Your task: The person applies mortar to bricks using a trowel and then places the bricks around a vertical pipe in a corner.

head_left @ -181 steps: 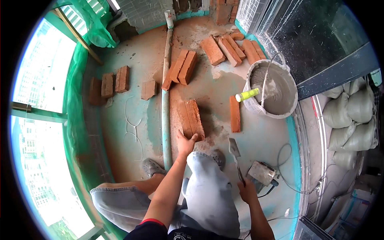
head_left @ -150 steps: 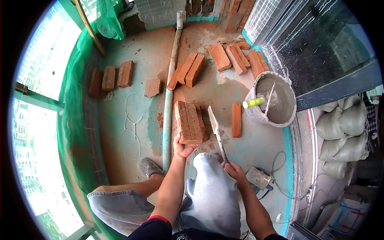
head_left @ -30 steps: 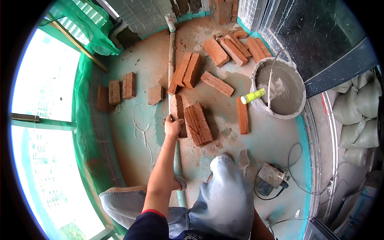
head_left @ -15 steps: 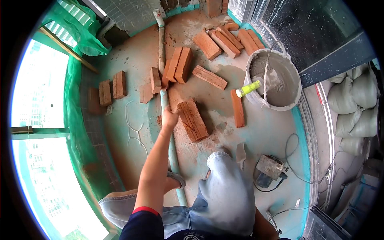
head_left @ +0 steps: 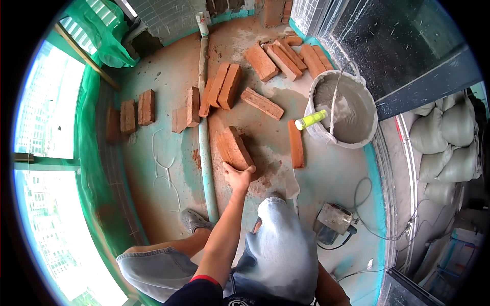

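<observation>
My left hand (head_left: 239, 176) grips the near end of a red clay brick (head_left: 230, 145) on the floor in front of me. The thumb lies on its left side and the fingers curl over its right. That brick is tilted toward the upper left. My right hand is out of view; only part of the right forearm (head_left: 329, 285) shows at the lower edge. A trowel (head_left: 292, 184) lies by my knee, near the end of a single narrow brick (head_left: 296, 144).
A bucket of grey mortar (head_left: 309, 120) stands at the right, a yellow-green cylinder (head_left: 311, 120) at its rim. More bricks (head_left: 229, 86) lie beyond. A pipe (head_left: 206, 173) runs along the floor. A corded power tool (head_left: 334, 220) sits right; filled sacks (head_left: 426, 135) lie farther right.
My left hand has moved from the brick's left side to its near end and taken hold of it. My left foot has shifted to the left of the pipe. The view has turned slightly.
</observation>
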Demonstrator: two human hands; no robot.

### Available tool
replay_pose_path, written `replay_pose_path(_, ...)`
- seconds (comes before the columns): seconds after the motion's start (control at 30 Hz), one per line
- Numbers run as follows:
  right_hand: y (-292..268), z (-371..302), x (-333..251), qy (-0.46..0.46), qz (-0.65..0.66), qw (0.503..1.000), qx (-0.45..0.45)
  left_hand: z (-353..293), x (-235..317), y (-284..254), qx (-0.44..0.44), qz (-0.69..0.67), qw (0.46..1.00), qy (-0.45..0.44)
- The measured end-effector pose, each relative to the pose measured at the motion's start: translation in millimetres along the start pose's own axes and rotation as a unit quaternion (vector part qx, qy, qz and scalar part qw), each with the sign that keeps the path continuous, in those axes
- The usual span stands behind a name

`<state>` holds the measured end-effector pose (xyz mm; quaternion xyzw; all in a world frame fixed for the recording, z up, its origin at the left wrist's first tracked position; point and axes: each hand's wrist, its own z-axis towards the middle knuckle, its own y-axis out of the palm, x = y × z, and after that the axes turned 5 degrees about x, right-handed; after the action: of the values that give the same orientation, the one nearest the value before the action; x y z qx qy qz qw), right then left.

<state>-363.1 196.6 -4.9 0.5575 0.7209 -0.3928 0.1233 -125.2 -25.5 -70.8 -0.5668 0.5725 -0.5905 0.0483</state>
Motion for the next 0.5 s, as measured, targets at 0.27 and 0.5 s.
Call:
replay_pose_path(0.27,10,6,-27,-0.022,-0.003,1.0,-0.013,51,-53,-43,-0.43,-0.601,0.638,-0.218)
replay_pose_path(0.5,26,16,-79,-0.082,-0.06,0.995,-0.008,75,-89,-40,-0.309,-0.416,0.849,-0.105)
